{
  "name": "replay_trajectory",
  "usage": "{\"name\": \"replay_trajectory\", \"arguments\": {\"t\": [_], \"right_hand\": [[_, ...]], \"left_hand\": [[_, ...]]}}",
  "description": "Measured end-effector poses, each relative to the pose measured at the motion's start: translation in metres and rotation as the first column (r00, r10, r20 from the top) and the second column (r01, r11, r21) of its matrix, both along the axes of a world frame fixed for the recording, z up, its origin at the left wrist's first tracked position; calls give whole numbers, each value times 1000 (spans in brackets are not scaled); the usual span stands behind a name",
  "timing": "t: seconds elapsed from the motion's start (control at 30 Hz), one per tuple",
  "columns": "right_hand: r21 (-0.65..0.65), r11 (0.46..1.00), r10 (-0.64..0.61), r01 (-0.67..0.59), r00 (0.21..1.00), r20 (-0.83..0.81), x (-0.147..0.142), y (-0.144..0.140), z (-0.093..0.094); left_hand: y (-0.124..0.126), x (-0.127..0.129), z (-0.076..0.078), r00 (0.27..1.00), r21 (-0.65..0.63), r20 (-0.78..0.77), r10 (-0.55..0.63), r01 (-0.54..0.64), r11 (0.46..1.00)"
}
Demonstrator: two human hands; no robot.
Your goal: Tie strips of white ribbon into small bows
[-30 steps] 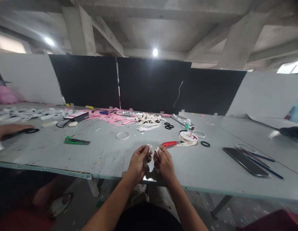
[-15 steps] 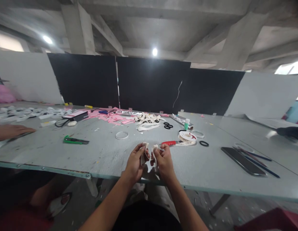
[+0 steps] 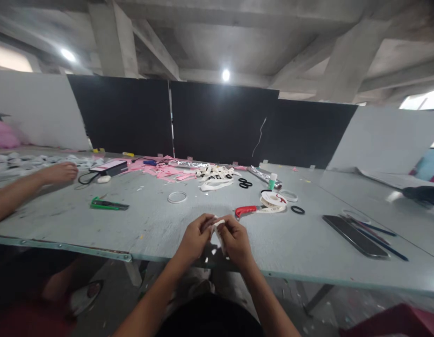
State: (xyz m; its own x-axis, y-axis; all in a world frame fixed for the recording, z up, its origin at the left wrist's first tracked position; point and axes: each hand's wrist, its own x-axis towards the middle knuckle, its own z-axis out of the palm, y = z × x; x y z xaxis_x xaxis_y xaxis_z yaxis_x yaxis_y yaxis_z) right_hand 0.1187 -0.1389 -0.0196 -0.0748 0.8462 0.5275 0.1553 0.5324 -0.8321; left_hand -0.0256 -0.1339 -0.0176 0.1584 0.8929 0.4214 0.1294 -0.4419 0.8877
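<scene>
My left hand (image 3: 193,238) and my right hand (image 3: 235,241) are pressed together over the near edge of the grey table (image 3: 140,224). Both pinch a small folded piece of white ribbon (image 3: 217,224) between the fingertips. Most of the ribbon is hidden inside my fingers. A roll of white ribbon (image 3: 273,201) and a red-handled cutter (image 3: 246,210) lie just beyond my right hand.
A co-worker's hand (image 3: 57,172) reaches in from the left near a dark box (image 3: 110,167). Green cutter (image 3: 106,204), white ring (image 3: 177,197), black rings (image 3: 245,183), pink scraps (image 3: 164,172), a pile of white strips (image 3: 217,174). Phone (image 3: 353,229) and pens (image 3: 381,233) at right.
My hands have closed in on each other, bringing the two ribbon ends together into one pinch. The co-worker's hand moved from the table's left edge farther in toward the dark box.
</scene>
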Motion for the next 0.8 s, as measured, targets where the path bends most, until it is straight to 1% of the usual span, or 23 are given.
{"name": "replay_trajectory", "arguments": {"t": [0.07,0.13,0.17,0.23,0.3,0.37,0.43,0.47,0.5,0.57,0.63,0.7,0.8], "right_hand": [[78,995,-70,65,995,67,0,1,0],[78,996,-56,48,993,105,-1,1,0],[57,998,-40,34,993,111,-2,2,-1],[0,999,-40,40,994,98,-2,2,-2],[-64,996,-52,55,997,51,-3,3,-2],[-144,989,-24,20,999,-27,-3,4,-2],[-215,976,-1,-26,992,-125,-4,7,-2],[-243,970,-13,-28,986,-168,-4,8,-3],[-269,963,-40,-15,979,-200,-5,10,-3],[-309,950,-113,40,969,-220,-6,14,-4],[-326,943,-131,60,971,-202,-6,16,-3],[-330,944,-79,17,982,-173,-5,14,-1],[-325,943,36,-69,994,-107,-2,10,2]], "left_hand": [[-5,3,0,992,42,-129,0,6,999],[-9,5,-2,981,69,-195,21,-8,998],[-10,6,-3,980,74,-194,34,-19,997],[-9,6,-5,989,65,-136,50,-42,997],[-7,6,-7,998,48,-49,45,-42,998],[-5,6,-8,1000,36,-3,19,-19,999],[-5,6,-9,1000,35,-18,-5,5,999],[-7,6,-8,999,47,-43,4,-2,999],[-8,6,-8,997,75,-77,30,-25,997],[-13,5,-8,980,189,-166,113,-81,979],[-18,6,-8,950,331,-245,196,-108,937],[-22,6,-9,929,426,-276,248,-113,898],[-23,6,-11,928,464,-234,288,-154,873]]}}
